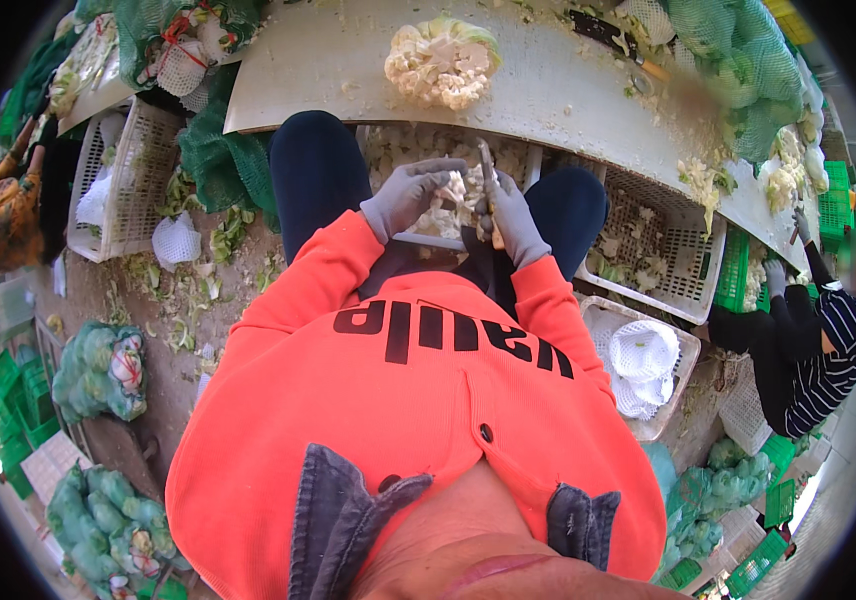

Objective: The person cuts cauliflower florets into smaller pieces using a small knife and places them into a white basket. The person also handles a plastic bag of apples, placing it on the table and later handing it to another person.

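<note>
Both my hands wear grey gloves, above a white plastic crate [432, 241] between my knees that holds cut cauliflower florets. A small cauliflower piece [453, 187] is pinched in the fingers of my left hand [404, 198]. My right hand [516, 217] grips a small knife [486, 163]; its blade points away from me, close beside the piece, and part of its handle shows below my fingers. On the white table [308, 71] ahead lies a large cauliflower head [443, 64], cut side up, with pale leaf bases at its far edge.
A large knife [608, 36] lies at the table's far right near green net sacks [728, 60]. Crates flank me: one with scraps [687, 251], another [128, 187] at left. A tray [687, 360] holds white foam nets. Co-workers [825, 345] [12, 202] sit on both sides.
</note>
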Demonstrator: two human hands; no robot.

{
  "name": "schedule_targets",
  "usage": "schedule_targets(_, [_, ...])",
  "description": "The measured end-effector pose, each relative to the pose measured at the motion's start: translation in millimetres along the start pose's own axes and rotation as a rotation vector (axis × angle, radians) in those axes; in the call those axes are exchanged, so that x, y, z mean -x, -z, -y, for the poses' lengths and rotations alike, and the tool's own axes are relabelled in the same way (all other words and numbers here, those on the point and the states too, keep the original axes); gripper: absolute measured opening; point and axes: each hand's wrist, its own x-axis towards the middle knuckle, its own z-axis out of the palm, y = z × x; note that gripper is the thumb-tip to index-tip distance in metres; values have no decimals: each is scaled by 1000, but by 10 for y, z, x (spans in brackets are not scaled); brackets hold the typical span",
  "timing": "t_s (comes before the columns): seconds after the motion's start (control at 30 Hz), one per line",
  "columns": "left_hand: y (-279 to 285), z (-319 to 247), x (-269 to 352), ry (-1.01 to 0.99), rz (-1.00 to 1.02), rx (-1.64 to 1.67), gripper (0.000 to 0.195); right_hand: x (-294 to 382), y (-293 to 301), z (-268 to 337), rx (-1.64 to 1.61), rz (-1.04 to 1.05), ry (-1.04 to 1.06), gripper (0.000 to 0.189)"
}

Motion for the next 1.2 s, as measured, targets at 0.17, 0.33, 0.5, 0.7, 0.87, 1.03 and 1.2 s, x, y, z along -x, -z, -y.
schedule_targets(0.17, [131,-87,-99,159,-112,235,47,-17,85,167,353,-172,260,73])
schedule_targets(0.33, [298,-259,-59,169,-218,328,54,35,103,305,-49,-84,161,59])
schedule_targets(0.5, [140,-1003,-245,-99,-393,142,38,17,78,203,-99,-103,97,52])
schedule_targets(0.7, [-528,-1559,-976,-791,67,-484,62,-43,68,145,-141,-52,196,37])
schedule_targets(0.87, [516,-1473,-1243,-398,-646,-608,84,-116,187,294,-285,-125,248,32])
schedule_targets(1.03, [1025,-860,-1169,-219,-535,-280,99,-682,29,706,-343,-175,357,30])
schedule_targets(1.2, [900,-895,-1219,-263,-330,-152,86,-1126,-153,982,-336,-164,279,27])
